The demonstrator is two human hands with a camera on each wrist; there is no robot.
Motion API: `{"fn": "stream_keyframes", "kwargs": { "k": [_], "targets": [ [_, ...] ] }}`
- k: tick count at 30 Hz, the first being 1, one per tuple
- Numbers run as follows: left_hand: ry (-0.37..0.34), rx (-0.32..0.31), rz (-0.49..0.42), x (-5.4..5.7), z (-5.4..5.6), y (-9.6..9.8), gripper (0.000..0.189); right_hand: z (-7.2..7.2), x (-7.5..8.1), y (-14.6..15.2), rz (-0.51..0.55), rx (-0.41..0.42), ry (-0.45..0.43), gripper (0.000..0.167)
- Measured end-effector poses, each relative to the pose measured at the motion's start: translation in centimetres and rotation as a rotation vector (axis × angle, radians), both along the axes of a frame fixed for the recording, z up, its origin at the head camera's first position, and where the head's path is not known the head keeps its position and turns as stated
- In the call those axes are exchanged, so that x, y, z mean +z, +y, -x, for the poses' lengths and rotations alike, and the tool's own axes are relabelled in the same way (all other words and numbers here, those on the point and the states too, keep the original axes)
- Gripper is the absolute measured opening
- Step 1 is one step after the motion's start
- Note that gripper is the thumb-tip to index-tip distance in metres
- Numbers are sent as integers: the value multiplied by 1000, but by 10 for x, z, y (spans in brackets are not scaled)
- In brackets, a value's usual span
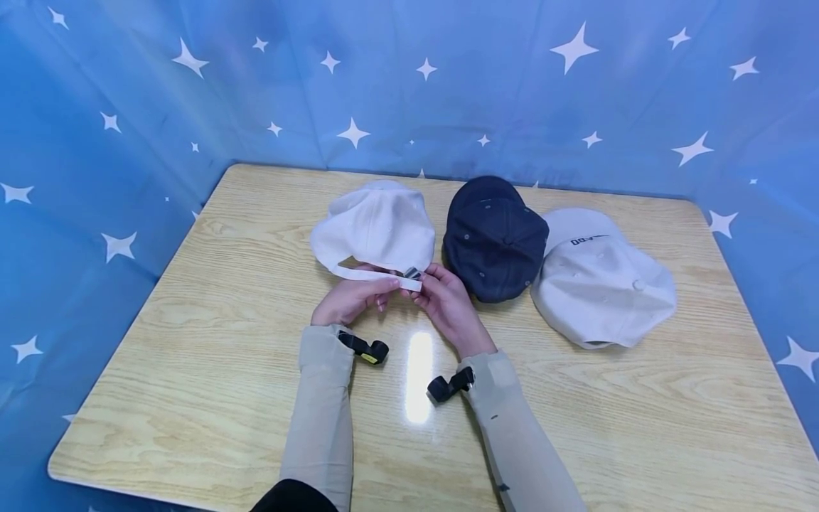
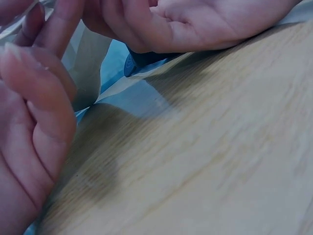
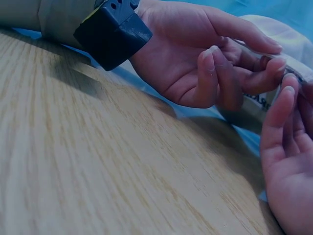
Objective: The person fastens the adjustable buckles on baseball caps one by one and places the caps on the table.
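Fingers [image 1: 382, 286] of the left hand [image 1: 348, 301] and right hand [image 1: 453, 311] pinch the strap [image 1: 353, 274] of the white cap [image 1: 384, 226], some tips hidden.

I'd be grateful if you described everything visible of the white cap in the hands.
The white cap looks like fabric, its rounded crown seamed, left of the dark cap. Its open back faces the head camera, spanned by a strap with a shiny, metallic-looking buckle. The left hand pinches the strap; the right hand holds it near the buckle. The brim is hidden.
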State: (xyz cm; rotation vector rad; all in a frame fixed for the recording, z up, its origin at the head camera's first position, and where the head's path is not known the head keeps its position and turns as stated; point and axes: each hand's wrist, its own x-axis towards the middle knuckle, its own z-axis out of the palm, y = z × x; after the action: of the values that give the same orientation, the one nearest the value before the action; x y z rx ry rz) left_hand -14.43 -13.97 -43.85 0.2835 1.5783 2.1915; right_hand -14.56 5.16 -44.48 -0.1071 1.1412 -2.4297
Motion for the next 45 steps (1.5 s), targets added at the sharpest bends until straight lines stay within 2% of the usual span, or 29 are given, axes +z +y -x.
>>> {"fn": "stream_keyframes", "kwargs": {
  "k": [5, 15, 29, 35, 45],
  "targets": [
    [-3, 6, 2, 1, 0, 0, 18, 0, 1, 0, -10, 2, -4, 5],
    [-48, 65, 25, 1, -2, 1, 20, 1, 0, -2, -35, 7, -6, 8],
    [-46, 58, 50, 1, -4, 0, 21, 0, -1, -2, -79, 34, 40, 13],
    [-54, 45, 49, 2, -4, 0, 22, 0, -2, -4, -87, 46, 77, 8],
    [-51, 47, 52, 0, -3, 1, 26, 1, -2, -3, -84, 37, 62, 6]
  ]
}}
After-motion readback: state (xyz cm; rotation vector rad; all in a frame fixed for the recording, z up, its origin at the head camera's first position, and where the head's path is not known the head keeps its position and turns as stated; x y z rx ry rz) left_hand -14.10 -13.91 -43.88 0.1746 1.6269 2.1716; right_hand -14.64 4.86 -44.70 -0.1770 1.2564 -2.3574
